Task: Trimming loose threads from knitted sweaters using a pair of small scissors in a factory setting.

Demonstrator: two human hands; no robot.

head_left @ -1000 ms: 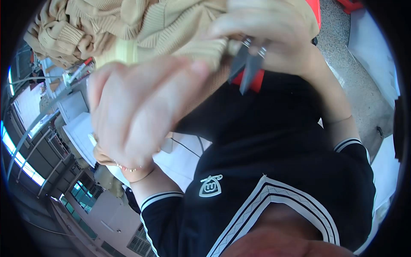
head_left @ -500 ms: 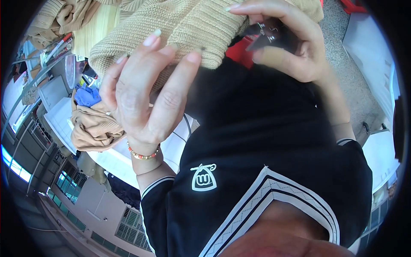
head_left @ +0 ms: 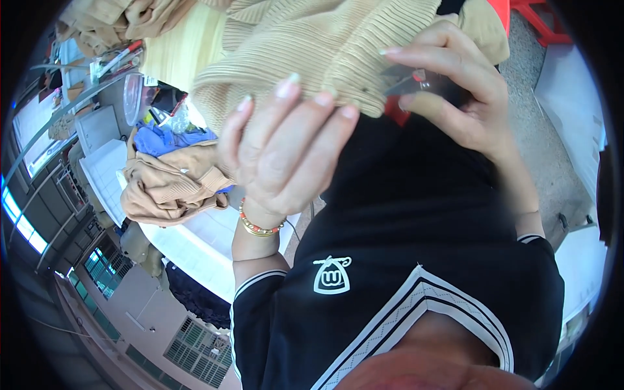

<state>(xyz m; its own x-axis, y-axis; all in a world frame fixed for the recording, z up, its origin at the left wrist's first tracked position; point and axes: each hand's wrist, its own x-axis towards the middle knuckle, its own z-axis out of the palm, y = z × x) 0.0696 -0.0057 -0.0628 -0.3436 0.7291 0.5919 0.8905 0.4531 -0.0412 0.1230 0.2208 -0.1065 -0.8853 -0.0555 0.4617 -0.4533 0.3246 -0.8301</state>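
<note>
A beige ribbed knit sweater [head_left: 286, 62] is stretched across the upper middle, its folded lower edge toward me. My left hand [head_left: 286, 143] holds that edge, the fingers lying over the knit and the thumb hidden. A small dark spot shows on the sweater close to the edge's right end. Just right of it, my right hand [head_left: 465, 97] is curled round a pair of thread snips [head_left: 419, 79], partly blurred and partly hidden by the fingers. The snips' blades point left, close to the sweater's edge; whether they touch it I cannot tell.
On the white table [head_left: 211, 250] at left lie a tan knit garment [head_left: 169, 185] and a blue cloth [head_left: 156, 141]. A clear plastic container [head_left: 133, 101] and a red pen [head_left: 123, 57] are farther up. More brown knits [head_left: 123, 23] are piled at the far left. A red stool [head_left: 543, 23] stands far right.
The sweater and both hands have shifted right in the view. The snips' blades are now nearer the sweater's edge, and the fingers of my left hand are closer together.
</note>
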